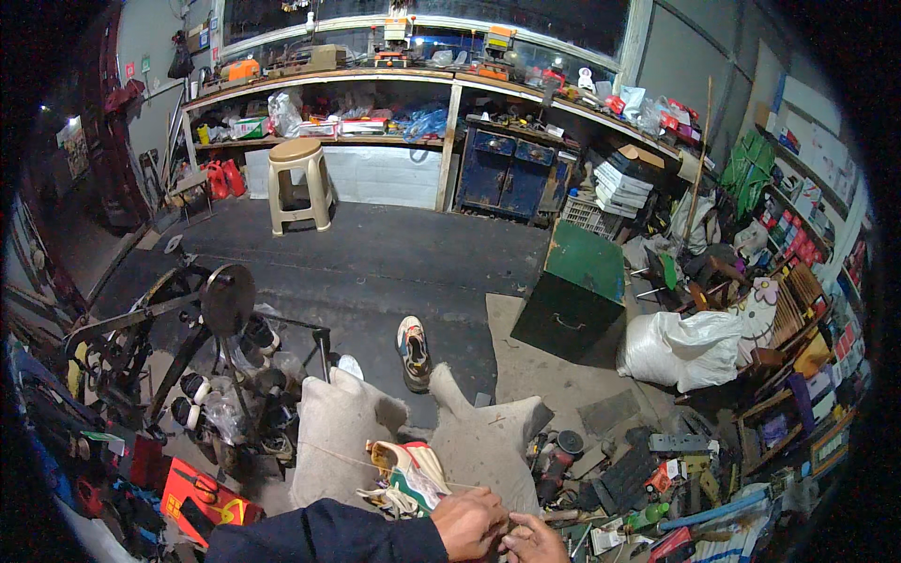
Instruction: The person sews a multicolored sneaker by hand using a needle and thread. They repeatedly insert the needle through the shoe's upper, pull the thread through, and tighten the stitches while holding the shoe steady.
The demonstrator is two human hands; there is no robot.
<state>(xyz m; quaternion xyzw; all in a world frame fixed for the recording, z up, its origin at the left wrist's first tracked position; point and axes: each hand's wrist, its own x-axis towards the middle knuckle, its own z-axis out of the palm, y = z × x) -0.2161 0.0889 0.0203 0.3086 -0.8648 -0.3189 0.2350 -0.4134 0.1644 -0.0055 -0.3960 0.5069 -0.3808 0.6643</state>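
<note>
A white, green and red sneaker (413, 479) lies on my lap, on a pale, worn cloth (338, 432) that covers my legs. A thin pale thread stretches out from the shoe to the left, and another short piece shows on its right side. My left hand (469, 522), in a dark sleeve, is closed just beside the near end of the shoe. Close against it, my right hand (533, 541) has its fingers pinched together at the lower edge. What the fingers hold is too small to make out.
A single multicoloured sneaker (413, 353) stands on the dark floor ahead. On the left is a black metal machine with a wheel (228, 298); a red box (205, 502) lies below it. Tools and a grinder (567, 446) crowd the right, near a green cabinet (572, 291) and white sack (678, 349).
</note>
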